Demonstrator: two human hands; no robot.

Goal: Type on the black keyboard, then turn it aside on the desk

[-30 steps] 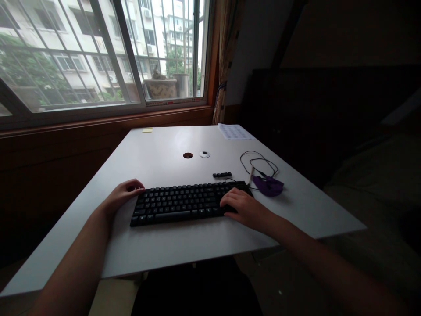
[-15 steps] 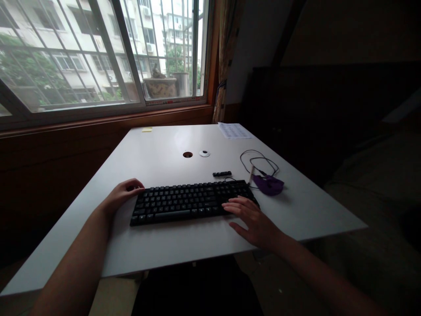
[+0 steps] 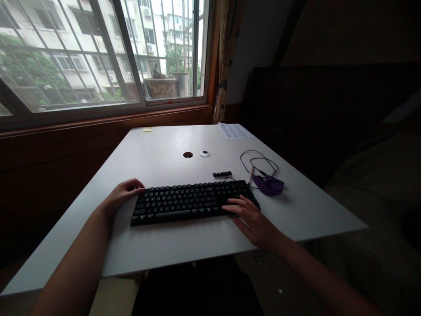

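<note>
A black keyboard lies flat on the white table. My left hand is curled at its upper left corner, the fingertips gripping the edge. My right hand rests over the number pad at the right end, fingers stretched out and slightly spread, the thumb low and apart from them. The keys under those fingers are hidden. Just behind the keyboard lies a short row of loose black keycaps.
A purple cloth and a looped black cable lie to the right. Farther back are a round table hole, its white cover, printed paper and yellow sticky notes. A barred window stands behind.
My right hand has shifted slightly over the number pad, its thumb drawn a little closer to the fingers. My left hand and the keyboard stay in place.
</note>
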